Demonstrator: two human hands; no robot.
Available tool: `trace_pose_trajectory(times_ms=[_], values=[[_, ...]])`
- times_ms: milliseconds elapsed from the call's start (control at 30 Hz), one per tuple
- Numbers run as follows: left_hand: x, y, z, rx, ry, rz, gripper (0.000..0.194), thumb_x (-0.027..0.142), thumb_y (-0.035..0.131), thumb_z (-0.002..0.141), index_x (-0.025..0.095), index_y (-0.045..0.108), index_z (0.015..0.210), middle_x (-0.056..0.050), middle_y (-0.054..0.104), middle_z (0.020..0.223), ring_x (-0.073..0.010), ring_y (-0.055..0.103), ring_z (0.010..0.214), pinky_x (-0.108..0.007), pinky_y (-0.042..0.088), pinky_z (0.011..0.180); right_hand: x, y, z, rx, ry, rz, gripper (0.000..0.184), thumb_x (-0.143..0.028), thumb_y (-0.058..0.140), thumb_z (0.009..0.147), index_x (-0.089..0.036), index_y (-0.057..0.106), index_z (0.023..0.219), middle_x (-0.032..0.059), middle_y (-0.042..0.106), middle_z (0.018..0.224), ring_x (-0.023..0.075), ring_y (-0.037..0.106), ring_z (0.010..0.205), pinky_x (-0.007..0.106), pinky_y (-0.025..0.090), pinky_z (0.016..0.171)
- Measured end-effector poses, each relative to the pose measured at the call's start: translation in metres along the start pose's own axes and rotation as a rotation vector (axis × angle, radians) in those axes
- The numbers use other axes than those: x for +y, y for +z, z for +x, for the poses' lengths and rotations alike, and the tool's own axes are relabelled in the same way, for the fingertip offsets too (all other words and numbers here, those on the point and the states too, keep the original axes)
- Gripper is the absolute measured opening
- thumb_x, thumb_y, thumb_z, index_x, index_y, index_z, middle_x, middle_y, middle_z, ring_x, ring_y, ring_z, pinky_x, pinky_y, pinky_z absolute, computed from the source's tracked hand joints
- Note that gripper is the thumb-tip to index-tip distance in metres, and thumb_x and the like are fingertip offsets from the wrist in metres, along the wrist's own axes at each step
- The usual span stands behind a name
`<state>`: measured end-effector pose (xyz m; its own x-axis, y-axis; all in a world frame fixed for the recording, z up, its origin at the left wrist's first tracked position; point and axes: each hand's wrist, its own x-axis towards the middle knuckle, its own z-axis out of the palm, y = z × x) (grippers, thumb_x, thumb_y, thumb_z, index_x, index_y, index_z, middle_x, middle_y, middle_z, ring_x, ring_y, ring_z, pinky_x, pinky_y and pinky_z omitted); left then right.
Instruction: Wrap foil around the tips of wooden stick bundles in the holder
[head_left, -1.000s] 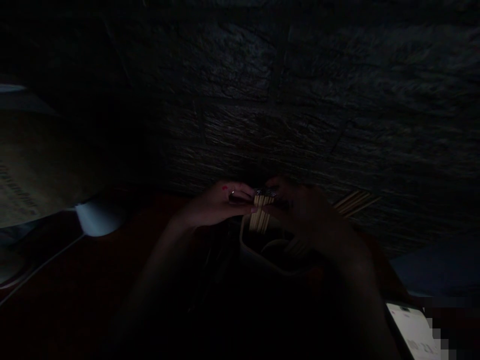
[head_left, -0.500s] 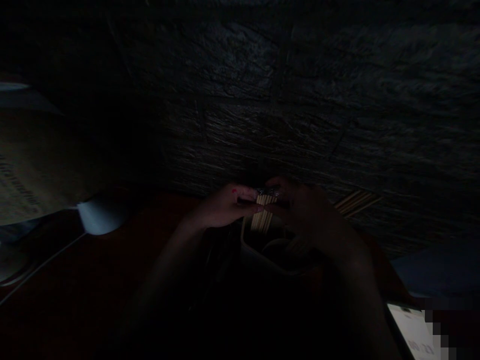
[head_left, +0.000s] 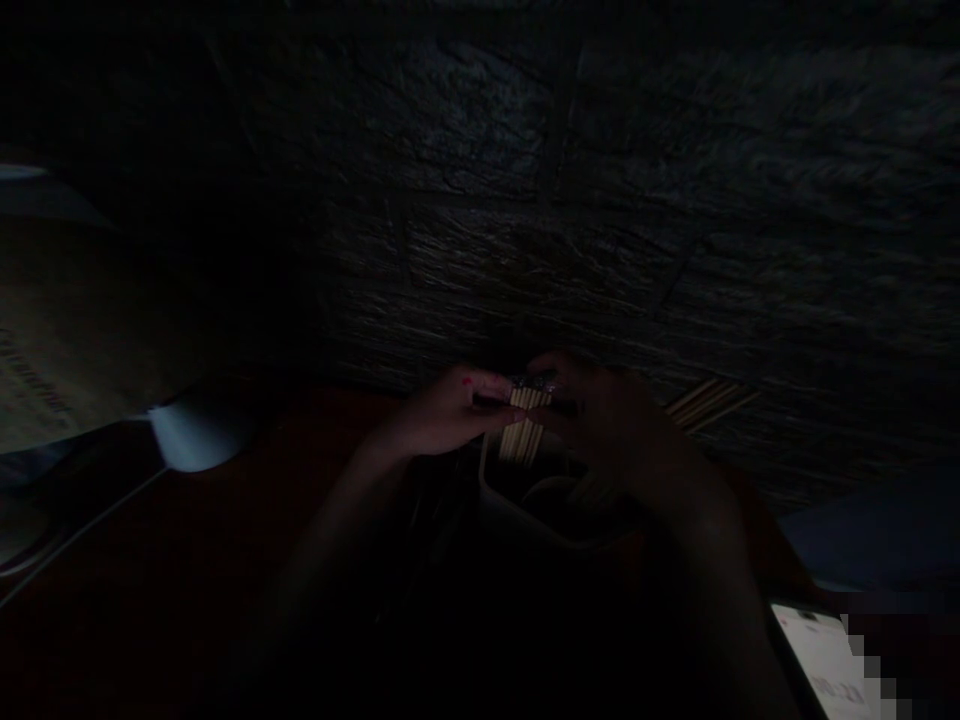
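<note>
In dim light, a bundle of pale wooden chopsticks [head_left: 523, 440] stands almost upright over a dark open container [head_left: 517, 510]. My left hand [head_left: 450, 410] pinches the upper part of the bundle from the left, with a red mark near its thumb. From the other side, my right hand [head_left: 615, 420] grips the same bundle, its fingers partly lost in shadow. A shiny, crinkled wrapping that looks like clear plastic [head_left: 534, 382] lies between both hands at the bundle's top ends. The lower ends reach into the container, where a curved rim shows dimly.
More long sticks [head_left: 712, 402] jut out beyond my right hand, near a rough stone-patterned wall [head_left: 480, 240]. At left are a brown printed bag [head_left: 67, 340], a whitish cup-like object [head_left: 195, 435] and a thin cable [head_left: 90, 530]. A lit phone screen [head_left: 821, 650] lies at lower right.
The view has shifted very slightly. Both hands keep their hold on the chopsticks in nearly the same place.
</note>
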<state>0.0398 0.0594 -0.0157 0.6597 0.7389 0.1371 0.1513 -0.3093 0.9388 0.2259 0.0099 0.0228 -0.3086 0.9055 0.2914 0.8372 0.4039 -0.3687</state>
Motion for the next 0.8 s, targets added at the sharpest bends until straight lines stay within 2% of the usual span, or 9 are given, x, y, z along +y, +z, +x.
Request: trace_pose_trajectory(times_ms=[200,467,800], values=[[-0.0025,0.0003,0.001,-0.019,0.007,-0.021,0.024,0.023,0.065,0.089,0.015,0.072,0.11,-0.009,0.075,0.113,-0.0205,0.069,0.103,-0.036,0.049,0.098,0.0038,0.0025,0.0021,-0.017,0.021,0.015,0.034,-0.019,0.066,0.086,-0.018,0.063,0.12,0.0063,0.075,0.094,0.0223,0.069,0.083,0.029,0.045,0.068],[-0.002,-0.0005,0.0005,-0.041,0.002,-0.02,0.022,0.018,0.065,0.087,0.015,0.072,0.108,-0.007,0.076,0.109,-0.0194,0.069,0.1,-0.035,0.05,0.094,0.0007,0.002,0.0008,-0.002,0.019,0.037,0.038,-0.017,0.066,0.086,-0.017,0.062,0.124,0.0092,0.075,0.106,0.0254,0.07,0.096,0.032,0.05,0.079],[-0.0042,-0.0015,0.0013,-0.044,-0.003,-0.021,0.024,0.014,0.065,0.085,0.015,0.071,0.108,-0.006,0.076,0.107,-0.0205,0.069,0.103,-0.035,0.05,0.091,0.0048,0.0058,0.0031,-0.011,0.035,0.013,0.041,-0.017,0.067,0.084,-0.018,0.061,0.125,0.0082,0.075,0.106,0.0264,0.07,0.097,0.034,0.05,0.08]])
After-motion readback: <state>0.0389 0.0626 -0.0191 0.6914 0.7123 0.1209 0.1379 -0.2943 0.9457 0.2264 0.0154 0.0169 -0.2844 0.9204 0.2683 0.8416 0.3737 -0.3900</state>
